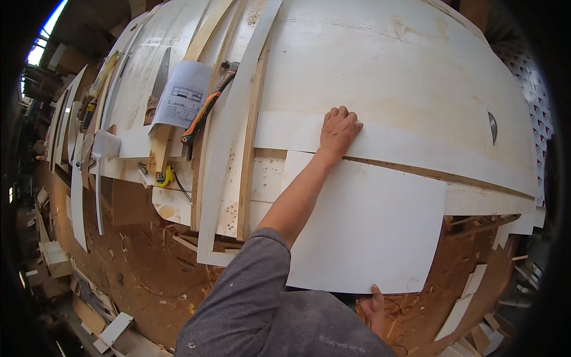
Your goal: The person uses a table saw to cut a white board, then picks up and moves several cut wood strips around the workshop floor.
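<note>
My left hand (340,132) reaches across a long white strip (410,138) lying on the worktable. Its fingers are curled down at the strip's far edge. Nearer to me is a large white board (369,220), roughly rectangular, overhanging the table's front edge. At that board's near edge, my right hand (373,308) grips it with the thumb showing; the other fingers are mostly hidden. A dark narrow gap runs between strip and board, widening to the right.
Left of the board lie long pale strips (229,128), a hammer (208,104), a paper drawing (184,92) and a yellow tape measure (164,177). Toward the right, a toothed saw blade (493,128) pokes through the tabletop (380,53). Offcuts (458,315) litter the brown floor.
</note>
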Motion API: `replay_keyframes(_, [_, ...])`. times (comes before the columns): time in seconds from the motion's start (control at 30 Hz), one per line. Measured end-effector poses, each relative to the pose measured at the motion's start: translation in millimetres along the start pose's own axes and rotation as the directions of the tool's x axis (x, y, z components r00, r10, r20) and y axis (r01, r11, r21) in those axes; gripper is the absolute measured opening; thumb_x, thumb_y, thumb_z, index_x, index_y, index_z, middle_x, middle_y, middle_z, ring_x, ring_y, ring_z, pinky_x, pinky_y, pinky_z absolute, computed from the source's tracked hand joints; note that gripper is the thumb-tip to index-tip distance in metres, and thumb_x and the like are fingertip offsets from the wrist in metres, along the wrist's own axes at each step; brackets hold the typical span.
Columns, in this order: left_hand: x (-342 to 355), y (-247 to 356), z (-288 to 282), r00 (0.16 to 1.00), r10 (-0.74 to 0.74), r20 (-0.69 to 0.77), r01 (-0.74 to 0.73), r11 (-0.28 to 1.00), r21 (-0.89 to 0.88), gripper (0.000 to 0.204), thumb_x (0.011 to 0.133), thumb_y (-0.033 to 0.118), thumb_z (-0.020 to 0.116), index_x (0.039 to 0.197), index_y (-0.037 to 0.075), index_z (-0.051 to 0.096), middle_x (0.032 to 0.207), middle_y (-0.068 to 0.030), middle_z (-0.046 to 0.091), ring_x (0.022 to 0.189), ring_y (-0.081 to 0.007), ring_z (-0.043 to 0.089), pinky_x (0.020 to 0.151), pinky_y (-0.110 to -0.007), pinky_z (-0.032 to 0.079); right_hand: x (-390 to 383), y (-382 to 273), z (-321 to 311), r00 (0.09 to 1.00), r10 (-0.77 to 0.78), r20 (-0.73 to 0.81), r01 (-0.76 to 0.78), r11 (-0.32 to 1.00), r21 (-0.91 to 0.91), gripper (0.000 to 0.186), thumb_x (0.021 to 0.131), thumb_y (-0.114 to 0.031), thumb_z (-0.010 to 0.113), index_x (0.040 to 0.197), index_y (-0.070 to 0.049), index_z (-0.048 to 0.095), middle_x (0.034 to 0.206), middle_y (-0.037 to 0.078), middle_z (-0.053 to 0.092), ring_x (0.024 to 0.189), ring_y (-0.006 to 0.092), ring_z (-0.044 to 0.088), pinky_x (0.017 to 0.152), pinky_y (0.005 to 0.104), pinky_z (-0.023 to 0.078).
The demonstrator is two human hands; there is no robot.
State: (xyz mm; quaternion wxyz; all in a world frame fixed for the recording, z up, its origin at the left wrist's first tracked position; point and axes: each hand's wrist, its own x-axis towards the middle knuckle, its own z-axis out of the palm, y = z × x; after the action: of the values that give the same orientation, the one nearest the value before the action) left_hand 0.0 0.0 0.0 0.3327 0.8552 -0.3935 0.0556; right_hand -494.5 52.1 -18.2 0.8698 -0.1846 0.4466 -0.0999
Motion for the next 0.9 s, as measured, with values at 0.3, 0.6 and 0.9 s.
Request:
replay_keyframes(0.3, [-3,-7,-6,0.998,0.035,-0.048,-0.035,0.999,0.003,0.021,0.086,0.024,0.064,0.092,0.005,0.065,0.095,-0.0101,0.058,0.095,-0.0279,0.051,0.09,-0.038,0.042,-5,19,14,0.999,0.035,0.037,-0.035,0.999,0.003,0.068,0.078,-0.017,0.073,0.137,-0.006,0.04,0.129,0.011,0.052,0.118,0.0302,0.052,0.098,0.0471,0.047])
replay_keyframes(0.6, [-12,-3,-13,1.0,0.012,0.012,-0.011,0.999,-0.036,0.018,0.088,0.024,0.062,0.092,0.007,0.066,0.096,-0.0092,0.058,0.096,-0.0272,0.051,0.09,-0.038,0.041,9,40,42,0.997,0.073,0.007,-0.074,0.995,0.069,0.065,0.083,-0.017,0.072,0.138,-0.007,0.038,0.132,0.011,0.05,0.121,0.0305,0.05,0.101,0.0494,0.045])
replay_keyframes(0.9, [-2,-7,-11,1.0,-0.004,0.009,0.003,1.0,0.006,0.016,0.087,0.024,0.063,0.09,0.008,0.065,0.096,-0.007,0.057,0.095,-0.0247,0.05,0.088,-0.036,0.041,19,39,49,0.999,0.034,0.013,-0.035,0.993,0.111,0.062,0.084,-0.019,0.073,0.136,-0.007,0.042,0.132,0.009,0.052,0.121,0.0267,0.052,0.105,0.045,0.042])
